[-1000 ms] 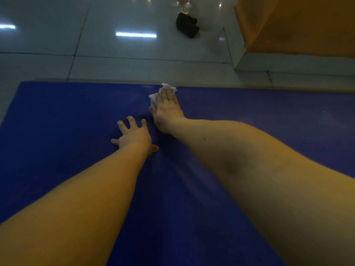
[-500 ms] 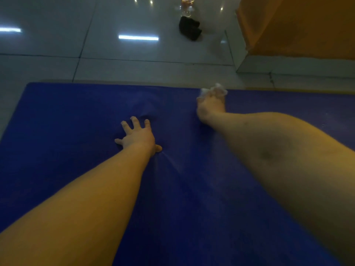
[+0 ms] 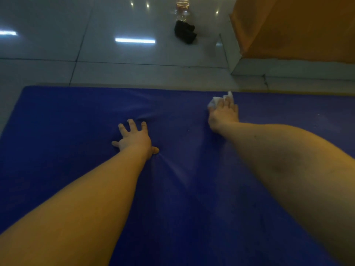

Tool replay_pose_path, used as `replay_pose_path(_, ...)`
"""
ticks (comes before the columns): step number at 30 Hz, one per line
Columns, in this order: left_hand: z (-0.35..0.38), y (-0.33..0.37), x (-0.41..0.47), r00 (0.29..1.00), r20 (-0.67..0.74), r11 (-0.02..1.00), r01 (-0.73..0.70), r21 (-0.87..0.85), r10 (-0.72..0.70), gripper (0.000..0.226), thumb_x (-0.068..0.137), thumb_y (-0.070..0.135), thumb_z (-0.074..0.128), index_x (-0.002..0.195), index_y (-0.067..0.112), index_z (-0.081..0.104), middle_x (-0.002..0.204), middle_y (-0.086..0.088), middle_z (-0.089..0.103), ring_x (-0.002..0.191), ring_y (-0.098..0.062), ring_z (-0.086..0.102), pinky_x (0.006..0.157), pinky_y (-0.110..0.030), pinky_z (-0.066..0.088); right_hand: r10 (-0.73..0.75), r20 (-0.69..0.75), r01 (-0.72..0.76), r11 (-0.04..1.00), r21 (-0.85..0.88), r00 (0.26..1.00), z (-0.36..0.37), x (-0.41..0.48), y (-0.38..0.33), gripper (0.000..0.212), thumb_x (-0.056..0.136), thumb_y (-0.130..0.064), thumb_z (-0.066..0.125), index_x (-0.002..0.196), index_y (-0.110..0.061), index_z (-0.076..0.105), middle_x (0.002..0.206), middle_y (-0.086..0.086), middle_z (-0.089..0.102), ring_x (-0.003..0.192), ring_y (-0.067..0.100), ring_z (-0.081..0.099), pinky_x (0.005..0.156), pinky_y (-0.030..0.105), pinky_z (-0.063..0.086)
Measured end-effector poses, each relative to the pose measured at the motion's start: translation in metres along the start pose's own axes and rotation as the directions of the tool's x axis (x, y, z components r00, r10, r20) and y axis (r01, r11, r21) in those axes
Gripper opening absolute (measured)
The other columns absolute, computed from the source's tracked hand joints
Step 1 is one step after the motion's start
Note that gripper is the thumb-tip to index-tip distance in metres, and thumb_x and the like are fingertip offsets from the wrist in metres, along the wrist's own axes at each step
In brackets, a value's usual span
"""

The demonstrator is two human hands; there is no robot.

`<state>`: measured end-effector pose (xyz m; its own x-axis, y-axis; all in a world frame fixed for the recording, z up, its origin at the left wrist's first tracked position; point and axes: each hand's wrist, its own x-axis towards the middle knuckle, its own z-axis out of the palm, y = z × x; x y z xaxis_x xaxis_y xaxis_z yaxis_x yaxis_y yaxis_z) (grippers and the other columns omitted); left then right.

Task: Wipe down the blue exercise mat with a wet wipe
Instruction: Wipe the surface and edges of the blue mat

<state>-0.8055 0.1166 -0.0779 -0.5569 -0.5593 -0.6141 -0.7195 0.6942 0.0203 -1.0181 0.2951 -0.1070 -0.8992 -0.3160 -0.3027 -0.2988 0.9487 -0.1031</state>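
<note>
The blue exercise mat lies flat on a tiled floor and fills the lower part of the head view. My left hand presses down on the mat near its middle with fingers spread, and the mat creases around it. Near the mat's far edge, my right hand presses a crumpled white wet wipe onto the mat. The wipe sticks out past the fingertips; the rest is hidden under the hand.
Glossy grey floor tiles lie beyond the mat. A black bundle and a clear plastic bottle sit on the floor further back. An orange wall or cabinet with a pale base stands at the upper right.
My right hand has slid the wipe to the right along the mat's far edge, away from my left hand. My left hand has stayed pressed in place.
</note>
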Motion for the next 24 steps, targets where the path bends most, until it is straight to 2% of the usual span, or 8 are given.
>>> replay_pose_path(3, 0.001, 0.001, 0.001, 1.0, -0.006, 1.0, 0.003, -0.003, -0.003, 0.113, 0.083, 0.059, 0.072, 0.16, 0.032, -0.007, 0.165, -0.006, -0.022, 0.15, -0.041, -0.016, 0.113, -0.07, 0.024, 0.062, -0.034, -0.063, 0.998, -0.016, 0.997, 0.007, -0.01, -0.026, 0.069, 0.106, -0.048, 0.018, 0.16, -0.005, 0.015, 0.168, 0.018, -0.002, 0.154, 0.032, -0.014, 0.125, 0.049, -0.005)
replay_pose_path(6, 0.002, 0.001, 0.002, 1.0, -0.007, 1.0, -0.001, -0.005, 0.001, 0.111, 0.084, 0.057, 0.072, 0.159, 0.033, -0.007, 0.165, -0.005, -0.022, 0.151, -0.041, -0.015, 0.113, -0.07, 0.024, -0.244, -0.074, 0.24, 0.969, -0.062, 0.967, 0.032, -0.04, -0.086, 0.062, 0.105, -0.044, 0.03, 0.157, -0.01, 0.024, 0.166, 0.023, -0.004, 0.153, 0.039, -0.015, 0.122, 0.056, -0.01)
replay_pose_path(9, 0.003, 0.001, 0.002, 1.0, -0.015, 1.0, 0.008, -0.005, -0.008, 0.105, 0.09, 0.045, 0.071, 0.159, 0.036, -0.008, 0.164, -0.004, -0.023, 0.15, -0.041, -0.016, 0.114, -0.069, 0.024, -0.555, 0.026, 0.555, 0.828, -0.077, 0.832, 0.051, -0.081, -0.129, 0.065, 0.106, -0.041, 0.033, 0.159, -0.008, 0.016, 0.167, 0.018, -0.008, 0.153, 0.033, -0.019, 0.124, 0.052, -0.008)
replay_pose_path(12, 0.001, 0.0, 0.001, 1.0, -0.01, 1.0, 0.003, -0.006, -0.003, 0.108, 0.087, 0.052, 0.071, 0.158, 0.036, -0.008, 0.165, -0.004, -0.023, 0.151, -0.04, -0.016, 0.114, -0.068, 0.024, -0.642, 0.064, 0.644, 0.763, -0.044, 0.764, 0.044, -0.078, -0.119, 0.065, 0.108, -0.04, 0.028, 0.161, -0.007, 0.008, 0.169, 0.011, -0.008, 0.155, 0.024, -0.016, 0.127, 0.042, -0.005)
replay_pose_path(16, 0.0, -0.002, 0.0, 1.0, 0.0, 1.0, -0.008, -0.001, 0.008, 0.112, 0.083, 0.061, 0.07, 0.159, 0.034, -0.008, 0.165, -0.005, -0.023, 0.151, -0.041, -0.015, 0.114, -0.069, 0.024, -0.489, -0.083, 0.491, 0.871, 0.012, 0.869, 0.026, -0.04, -0.05, 0.048, 0.105, -0.033, 0.039, 0.151, -0.021, 0.038, 0.168, 0.007, 0.005, 0.156, 0.022, -0.001, 0.125, 0.045, 0.012)
replay_pose_path(19, 0.001, -0.002, -0.002, 1.0, -0.01, 1.0, -0.015, 0.008, 0.015, 0.112, 0.084, 0.062, 0.069, 0.159, 0.032, -0.009, 0.165, -0.007, -0.022, 0.151, -0.041, -0.016, 0.113, -0.069, 0.025, -0.163, -0.086, 0.164, 0.986, 0.014, 0.983, 0.016, -0.021, 0.001, 0.059, 0.106, -0.041, 0.029, 0.158, -0.014, 0.025, 0.169, 0.005, 0.002, 0.156, 0.02, -0.008, 0.126, 0.046, 0.007)
replay_pose_path(21, 0.001, -0.001, -0.003, 1.0, -0.009, 1.0, -0.017, 0.006, 0.017, 0.112, 0.084, 0.061, 0.069, 0.16, 0.032, -0.008, 0.165, -0.007, -0.022, 0.15, -0.042, -0.016, 0.113, -0.069, 0.025, 0.021, -0.023, -0.021, 1.0, 0.0, 1.0, 0.018, -0.019, 0.007, 0.067, 0.107, -0.045, 0.02, 0.161, -0.006, 0.008, 0.169, 0.01, -0.005, 0.155, 0.024, -0.016, 0.126, 0.046, -0.002)
replay_pose_path(24, 0.0, 0.001, -0.004, 1.0, -0.009, 1.0, -0.009, 0.001, 0.01, 0.112, 0.084, 0.06, 0.07, 0.159, 0.032, -0.008, 0.165, -0.007, -0.022, 0.15, -0.042, -0.016, 0.113, -0.069, 0.024, 0.01, -0.073, -0.008, 1.0, 0.031, 0.997, 0.025, -0.036, -0.03, 0.067, 0.105, -0.044, 0.023, 0.159, -0.004, 0.016, 0.168, 0.017, -0.001, 0.154, 0.03, -0.014, 0.126, 0.048, -0.004)
